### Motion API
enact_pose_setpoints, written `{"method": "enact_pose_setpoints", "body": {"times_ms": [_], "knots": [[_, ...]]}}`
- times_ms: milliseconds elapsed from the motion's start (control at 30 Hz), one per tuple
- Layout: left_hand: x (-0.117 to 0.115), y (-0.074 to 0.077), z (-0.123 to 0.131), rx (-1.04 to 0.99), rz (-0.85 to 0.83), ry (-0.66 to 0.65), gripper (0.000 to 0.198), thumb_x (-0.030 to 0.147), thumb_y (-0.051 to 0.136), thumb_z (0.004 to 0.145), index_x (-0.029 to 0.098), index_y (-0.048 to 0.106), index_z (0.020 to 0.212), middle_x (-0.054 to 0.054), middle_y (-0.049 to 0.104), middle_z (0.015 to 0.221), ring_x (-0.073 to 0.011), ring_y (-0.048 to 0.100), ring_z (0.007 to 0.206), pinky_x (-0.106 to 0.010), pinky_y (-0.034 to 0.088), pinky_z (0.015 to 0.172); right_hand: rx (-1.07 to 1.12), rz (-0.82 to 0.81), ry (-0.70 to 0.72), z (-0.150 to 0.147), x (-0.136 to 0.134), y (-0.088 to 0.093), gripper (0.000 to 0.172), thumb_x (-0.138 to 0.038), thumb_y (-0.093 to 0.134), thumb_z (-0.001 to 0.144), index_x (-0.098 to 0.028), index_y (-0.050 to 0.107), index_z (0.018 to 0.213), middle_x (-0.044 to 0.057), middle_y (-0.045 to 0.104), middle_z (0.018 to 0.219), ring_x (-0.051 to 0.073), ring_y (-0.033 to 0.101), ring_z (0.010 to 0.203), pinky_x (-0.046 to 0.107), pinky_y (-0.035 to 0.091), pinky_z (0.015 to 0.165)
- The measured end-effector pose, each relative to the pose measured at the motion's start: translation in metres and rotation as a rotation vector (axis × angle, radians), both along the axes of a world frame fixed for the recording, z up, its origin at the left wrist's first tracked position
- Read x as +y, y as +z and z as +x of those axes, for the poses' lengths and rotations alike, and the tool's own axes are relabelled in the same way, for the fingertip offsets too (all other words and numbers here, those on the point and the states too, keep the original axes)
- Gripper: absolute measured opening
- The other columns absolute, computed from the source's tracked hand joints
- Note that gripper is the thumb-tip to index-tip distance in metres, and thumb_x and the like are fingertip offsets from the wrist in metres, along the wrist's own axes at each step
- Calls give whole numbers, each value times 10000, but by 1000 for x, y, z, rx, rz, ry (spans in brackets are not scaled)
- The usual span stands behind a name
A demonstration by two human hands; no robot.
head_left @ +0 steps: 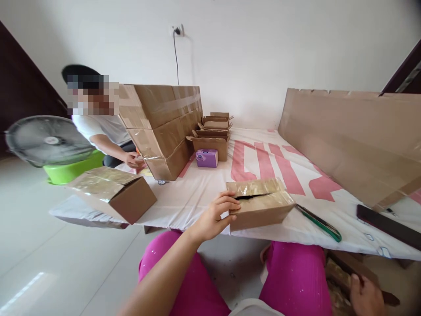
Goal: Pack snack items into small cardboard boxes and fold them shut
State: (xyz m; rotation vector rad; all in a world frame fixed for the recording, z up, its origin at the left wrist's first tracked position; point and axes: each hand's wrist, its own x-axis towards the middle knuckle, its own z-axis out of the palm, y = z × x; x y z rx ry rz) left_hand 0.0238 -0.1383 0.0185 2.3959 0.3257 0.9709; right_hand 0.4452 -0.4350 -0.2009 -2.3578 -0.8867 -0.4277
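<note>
My left hand grips the left end of a small cardboard box, fingers over the top and thumb on the near side. Glossy tape covers the top of this box, and a dark gap shows between its flaps. It rests at the table's near edge. Low on the right, below the tabletop, my right hand is closed at the edge of another cardboard box with shiny tape on it; part of its fingers is hidden. A green-handled cutting tool lies just right of the small box.
A co-worker sits at the left behind stacked cartons, one hand by the stack. A taped box, a purple tissue pack, open boxes, a dark phone-like slab, a large cardboard sheet and a fan surround me.
</note>
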Motion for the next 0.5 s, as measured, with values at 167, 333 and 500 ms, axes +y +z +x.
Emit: {"method": "enact_pose_setpoints", "body": {"times_ms": [167, 333, 500], "knots": [[10, -17, 24, -71, -11, 45, 215, 263, 545, 911, 217, 662, 1086, -128, 514, 1247, -285, 477, 1260, -480, 436, 1048, 74, 260, -189, 26, 15, 35, 472, -515, 364, 858, -198, 664, 1039, 102, 560, 598, 394, 616, 619, 535, 507, 588], [1, -62, 34, -184, 249, 320, 534, 193, 514, 913, 275, 367, 1420, -156, 378, 1371, -298, 434, 1271, -505, 452, 1007, -113, 239, 116, 10, 58, 95, 420, -506, 386, 879, -176, 633, 960, 184, 669, 930, 364, 632, 954, 519, 467, 917], [-7, -69, 42, -275, 331, 380, 574, 114, 501, 893, 313, 361, 1413, -136, 388, 1330, -263, 475, 1195, -450, 497, 950, -201, -33, 391, -13, 111, 104, 436, -526, 447, 852, -192, 623, 1070, 142, 677, 1102, 328, 609, 1045, 502, 463, 937]]}}
